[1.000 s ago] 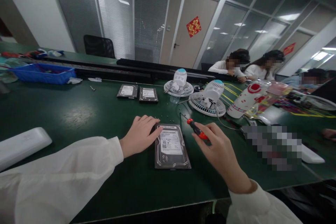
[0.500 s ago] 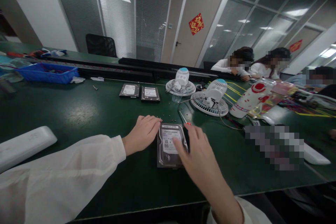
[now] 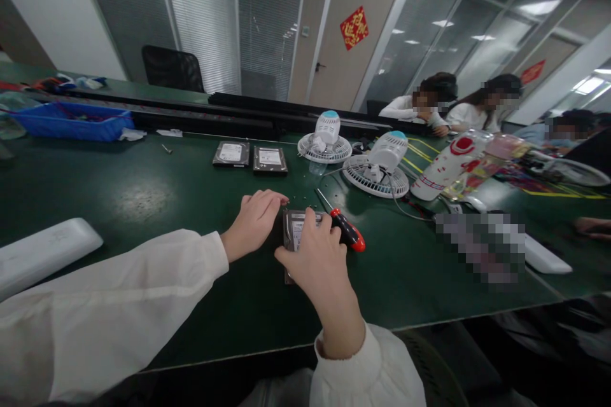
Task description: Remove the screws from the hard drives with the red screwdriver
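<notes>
A silver hard drive (image 3: 287, 238) lies on the green table, mostly covered by my right hand (image 3: 317, 254). That hand is over its top with fingers apart, the thumb at the left edge and the fingertips near the far right part. My left hand (image 3: 255, 219) is at the drive's far left corner, its fingers pressed together; whether something small is between them is too small to tell. A red and black screwdriver (image 3: 351, 232) lies right of the drive. Several tiny screws (image 3: 310, 206) are scattered beyond it.
Two more drives (image 3: 231, 154) (image 3: 270, 159) lie farther back. Two white fans (image 3: 325, 140) (image 3: 377, 168) and a white bottle (image 3: 443, 168) stand back right. A blue basket (image 3: 76, 124) is back left, white cases (image 3: 52, 251) lie at both sides. People sit at the far right.
My right hand has moved left, from the drive's right side to over its top, uncovering the screwdriver's handle. My left hand stays by the far left corner. The view has shifted slightly.
</notes>
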Tool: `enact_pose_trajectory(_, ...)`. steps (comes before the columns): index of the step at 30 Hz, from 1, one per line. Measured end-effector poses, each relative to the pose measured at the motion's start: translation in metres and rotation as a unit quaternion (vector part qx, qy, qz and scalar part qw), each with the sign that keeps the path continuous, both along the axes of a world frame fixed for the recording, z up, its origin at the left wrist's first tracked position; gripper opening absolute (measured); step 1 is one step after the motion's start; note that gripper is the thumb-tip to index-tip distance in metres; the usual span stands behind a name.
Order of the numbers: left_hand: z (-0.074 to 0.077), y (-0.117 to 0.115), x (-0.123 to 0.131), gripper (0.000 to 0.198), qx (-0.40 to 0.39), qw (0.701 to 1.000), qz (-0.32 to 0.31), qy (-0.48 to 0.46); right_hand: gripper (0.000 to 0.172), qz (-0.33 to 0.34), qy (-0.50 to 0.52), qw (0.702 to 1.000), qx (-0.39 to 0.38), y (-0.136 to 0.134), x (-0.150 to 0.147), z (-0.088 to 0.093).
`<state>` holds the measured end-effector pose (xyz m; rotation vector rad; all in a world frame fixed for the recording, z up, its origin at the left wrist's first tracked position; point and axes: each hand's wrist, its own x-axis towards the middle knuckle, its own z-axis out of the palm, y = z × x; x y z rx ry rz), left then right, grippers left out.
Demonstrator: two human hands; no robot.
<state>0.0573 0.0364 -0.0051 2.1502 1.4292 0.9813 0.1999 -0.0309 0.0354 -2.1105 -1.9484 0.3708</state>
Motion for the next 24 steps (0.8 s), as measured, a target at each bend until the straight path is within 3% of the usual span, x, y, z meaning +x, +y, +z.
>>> enact_pose_trajectory(6, 0.000, 0.002, -0.001, 0.048, -0.013, 1.000, 0.013, -0.014, 0.069, 0.018, 0.024, 0.998, 0.051, -0.006, 0.011, 0.002)
enact_pose_trajectory(10, 0.000, 0.004, -0.003, 0.048, -0.027, 0.999, 0.024, -0.015, 0.059, 0.020, 0.023, 0.993, 0.112, -0.019, 0.038, 0.011)
enact_pose_trajectory(17, 0.002, 0.003, -0.002, 0.042, -0.057, 0.998, 0.028, 0.017, 0.064, -0.097, -0.045, 0.979, 0.174, -0.010, 0.155, 0.019)
enact_pose_trajectory(21, 0.001, 0.002, 0.000, 0.040, -0.060, 0.997, 0.028, 0.038, 0.055, -0.122, -0.079, 0.974, 0.176, 0.008, 0.220, 0.003)
enact_pose_trajectory(24, 0.000, 0.003, 0.000, 0.039, -0.055, 0.997, 0.025, 0.053, 0.043, -0.108, -0.091, 0.973, 0.183, 0.016, 0.249, -0.016)
